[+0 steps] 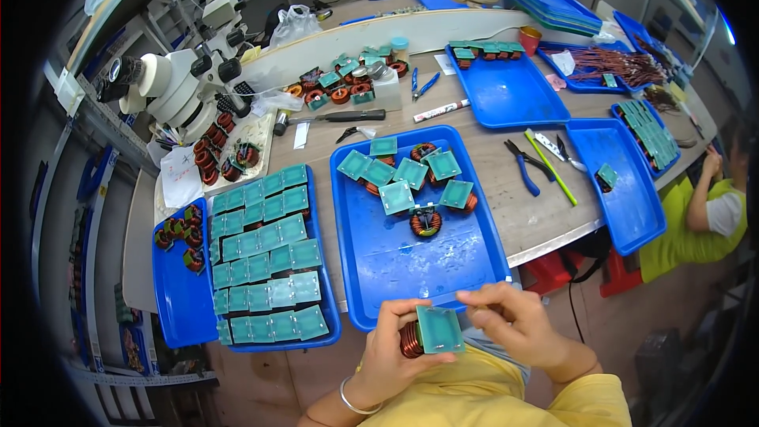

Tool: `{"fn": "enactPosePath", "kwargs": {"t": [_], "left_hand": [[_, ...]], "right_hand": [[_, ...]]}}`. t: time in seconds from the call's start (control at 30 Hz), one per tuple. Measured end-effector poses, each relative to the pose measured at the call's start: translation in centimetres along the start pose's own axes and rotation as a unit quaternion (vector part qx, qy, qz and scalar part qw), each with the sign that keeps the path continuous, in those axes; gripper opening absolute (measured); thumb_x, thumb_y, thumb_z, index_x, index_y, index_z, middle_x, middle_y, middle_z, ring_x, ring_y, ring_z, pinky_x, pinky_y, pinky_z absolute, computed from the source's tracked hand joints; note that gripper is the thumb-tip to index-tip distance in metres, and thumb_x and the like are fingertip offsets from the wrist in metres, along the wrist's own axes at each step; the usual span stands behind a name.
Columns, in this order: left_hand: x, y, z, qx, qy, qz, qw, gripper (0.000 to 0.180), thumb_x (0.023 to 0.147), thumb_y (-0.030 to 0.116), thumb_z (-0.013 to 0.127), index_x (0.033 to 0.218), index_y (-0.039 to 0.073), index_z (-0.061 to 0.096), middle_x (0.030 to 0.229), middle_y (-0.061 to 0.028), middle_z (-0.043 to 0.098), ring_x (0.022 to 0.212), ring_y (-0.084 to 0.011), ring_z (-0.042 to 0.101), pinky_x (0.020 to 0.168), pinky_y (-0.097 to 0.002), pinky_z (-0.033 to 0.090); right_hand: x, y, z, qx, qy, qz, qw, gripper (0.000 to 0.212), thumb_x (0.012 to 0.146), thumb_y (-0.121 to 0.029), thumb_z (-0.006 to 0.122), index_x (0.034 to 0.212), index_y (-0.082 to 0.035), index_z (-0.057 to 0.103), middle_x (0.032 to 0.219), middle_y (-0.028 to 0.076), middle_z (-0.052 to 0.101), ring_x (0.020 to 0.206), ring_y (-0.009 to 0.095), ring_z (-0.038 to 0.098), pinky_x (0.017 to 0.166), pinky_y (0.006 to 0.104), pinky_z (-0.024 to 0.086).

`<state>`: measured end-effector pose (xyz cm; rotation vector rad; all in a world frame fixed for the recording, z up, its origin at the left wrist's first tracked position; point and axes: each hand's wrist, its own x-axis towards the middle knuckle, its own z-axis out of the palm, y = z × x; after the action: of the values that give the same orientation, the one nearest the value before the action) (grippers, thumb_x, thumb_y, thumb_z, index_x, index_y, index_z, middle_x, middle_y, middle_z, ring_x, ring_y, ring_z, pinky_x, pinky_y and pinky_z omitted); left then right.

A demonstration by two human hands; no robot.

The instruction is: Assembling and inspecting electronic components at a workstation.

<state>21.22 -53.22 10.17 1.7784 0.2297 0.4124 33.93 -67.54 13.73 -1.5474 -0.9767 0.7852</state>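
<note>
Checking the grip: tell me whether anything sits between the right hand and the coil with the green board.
Nothing visible does. The left hand holds the coil with the green board; the right hand is right beside it, fingertips at its edge.

The trays (395, 269) are glossy blue plastic — smooth, with soft glare. The coil (410, 340) in the left hand (387, 356) is shiny copper wire under a matt green board (439, 330). The table (490, 166) looks like dull, pale laminate — the bracelet (353, 405) is bright metal.
</note>
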Motion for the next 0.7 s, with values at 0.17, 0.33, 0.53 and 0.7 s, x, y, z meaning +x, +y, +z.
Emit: {"fn": "enactPosePath", "kwargs": {"t": [0.17,0.33,0.53,0.7], "left_hand": [[0.0,-0.6,-0.2,-0.16,-0.03,-0.046,0.986,0.065,0.064,0.02,0.078,0.109,-0.001,0.036,0.097,-0.0144,0.058,0.092,-0.0173,0.059,0.078,-0.0267,0.047],[-0.1,-0.4,-0.1,-0.109,-0.023,-0.037,0.993,0.063,0.065,0.019,0.077,0.109,0.0,0.036,0.097,-0.0145,0.059,0.089,-0.0169,0.06,0.076,-0.0263,0.048],[0.1,-0.5,-0.2,-0.099,-0.024,-0.043,0.994,0.063,0.064,0.02,0.077,0.108,0.0,0.037,0.093,-0.0136,0.061,0.086,-0.0166,0.061,0.074,-0.0259,0.048],[0.2,-0.2,0.0,-0.069,-0.02,-0.037,0.997,0.063,0.064,0.021,0.078,0.108,0.0,0.037,0.092,-0.0138,0.061,0.085,-0.0164,0.061,0.073,-0.0254,0.049]], "right_hand": [[0.6,-0.6,-0.7,-0.054,-0.082,-0.038,0.994,0.026,0.083,-0.003,0.052,0.11,-0.001,0.055,0.093,0.015,0.059,0.08,0.024,0.061,0.07,0.0298,0.048],[0.9,-1.0,-0.5,-0.105,-0.04,-0.054,0.992,0.023,0.08,0.002,0.055,0.103,0.001,0.058,0.083,0.01,0.061,0.069,0.016,0.059,0.064,0.0249,0.047],[0.8,-0.6,-0.6,-0.098,-0.053,-0.078,0.991,0.03,0.081,-0.002,0.054,0.111,-0.003,0.055,0.081,0.012,0.057,0.069,0.025,0.059,0.059,0.0305,0.047],[1.0,0.1,0.3,-0.104,-0.038,-0.076,0.991,0.03,0.08,-0.002,0.055,0.11,-0.004,0.055,0.083,0.013,0.058,0.069,0.025,0.059,0.059,0.03,0.047]]}}
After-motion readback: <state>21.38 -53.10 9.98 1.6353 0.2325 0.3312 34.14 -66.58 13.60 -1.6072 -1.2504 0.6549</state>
